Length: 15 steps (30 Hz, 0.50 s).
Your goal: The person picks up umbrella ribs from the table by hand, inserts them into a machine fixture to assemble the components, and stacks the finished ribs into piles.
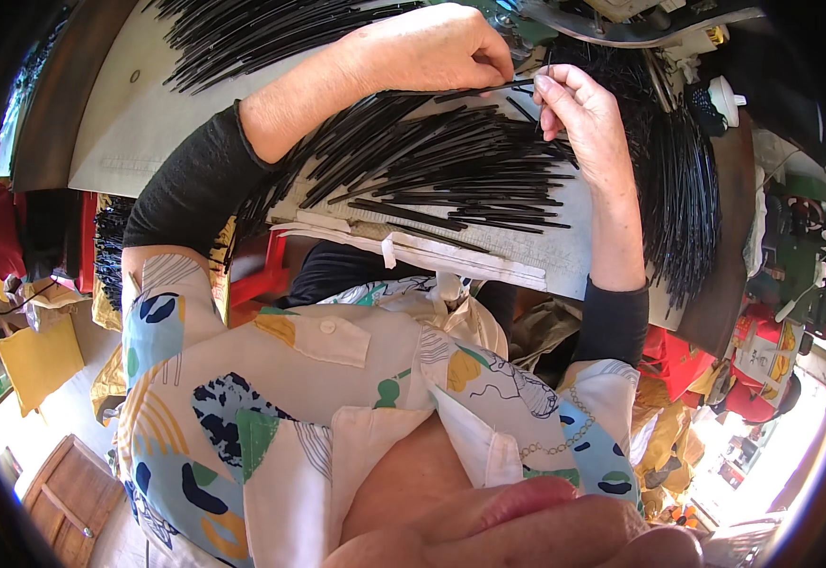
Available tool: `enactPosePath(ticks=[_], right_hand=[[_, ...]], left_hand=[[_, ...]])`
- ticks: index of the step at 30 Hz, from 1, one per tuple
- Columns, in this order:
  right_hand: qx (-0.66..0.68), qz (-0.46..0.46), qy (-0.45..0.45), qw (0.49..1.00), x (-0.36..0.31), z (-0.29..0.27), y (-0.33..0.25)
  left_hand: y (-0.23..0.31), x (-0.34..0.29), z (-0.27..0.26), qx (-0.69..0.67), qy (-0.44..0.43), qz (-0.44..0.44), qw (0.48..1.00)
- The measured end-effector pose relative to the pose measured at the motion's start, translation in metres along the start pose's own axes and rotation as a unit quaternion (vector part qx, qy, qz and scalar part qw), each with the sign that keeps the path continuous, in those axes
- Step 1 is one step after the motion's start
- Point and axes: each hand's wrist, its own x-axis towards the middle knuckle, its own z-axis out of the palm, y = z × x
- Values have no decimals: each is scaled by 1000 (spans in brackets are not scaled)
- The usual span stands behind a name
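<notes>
My left hand [422, 49] reaches across the table with thumb and fingers pinched together on a thin black tube-like strip [519, 83]. The strip runs toward my right hand [579, 109], whose thumb and forefinger close on its other end, while the remaining fingers curl inward. Under and nearer than both hands, a loose heap of similar black strips [460, 161] fans out over the pale grey tabletop [115, 142]. Another thick heap of black strips [262, 43] lies beyond my left forearm. Whether the strip is hollow or solid is too small to tell.
To the right, long black strands [683, 199] hang over the table's brown edge [725, 265]. A machine with a curved metal rim [621, 33] stands at the far side. White strip edging [460, 263] runs along the near edge. A red stool [266, 275] is below.
</notes>
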Motion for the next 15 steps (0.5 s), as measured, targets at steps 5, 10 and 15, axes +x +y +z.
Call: enactPosePath(ticks=[5, 10, 15], right_hand=[[1, 1, 4, 1000, 1, 1, -1], [20, -34, 15, 999, -2, 3, 3], [7, -30, 35, 999, -1, 6, 4]], left_hand=[[16, 0, -9, -50, -82, -129, 987], [15, 3, -9, -135, -127, -174, 967], [14, 2, 0, -92, -100, -149, 980]])
